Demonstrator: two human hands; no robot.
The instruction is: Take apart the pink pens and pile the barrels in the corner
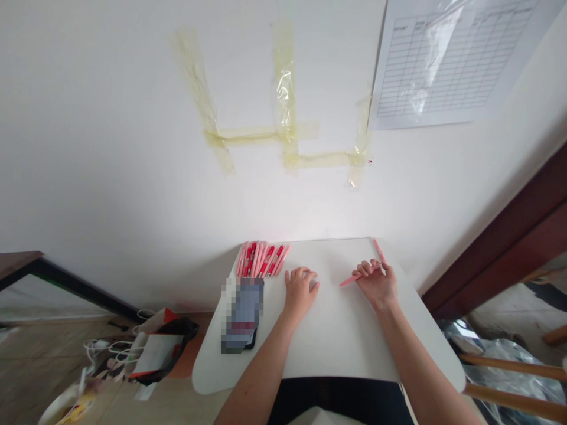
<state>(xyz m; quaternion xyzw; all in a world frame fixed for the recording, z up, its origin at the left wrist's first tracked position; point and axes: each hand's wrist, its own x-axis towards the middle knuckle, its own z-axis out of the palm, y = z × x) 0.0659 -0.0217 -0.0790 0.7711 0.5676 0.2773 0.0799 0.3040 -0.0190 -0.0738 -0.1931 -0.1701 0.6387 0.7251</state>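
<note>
Filling the foreground, a white table with rounded corners (341,354) serves as the clock face, its twelve o'clock at the wall. Toward nine o'clock lies a dark, flat, phone-like object (243,316), masked by blurring. Toward eleven, near the middle, the left hand (301,292) rests palm down, fingers apart and loosely bent, with nothing visible in its grasp; its underside is hidden. Toward two, the right hand (378,285) curls its fingers around a slim pink pen (348,281), whose free end points toward nine.

That grip looks light, so the pen could roll out if the fingers loosen. Toward ten, a fanned pile of pink and red pens (261,260) lies beyond the phone-like object; a careless sweep of the left hand could scatter it. Toward one, a lone pink pen (378,247) lies by the far edge, so close to the right hand that I cannot tell whether they touch; a nudge there could push it off.

Beyond, yellowish clear tape strips (286,88) cross the white wall (110,147).
</note>
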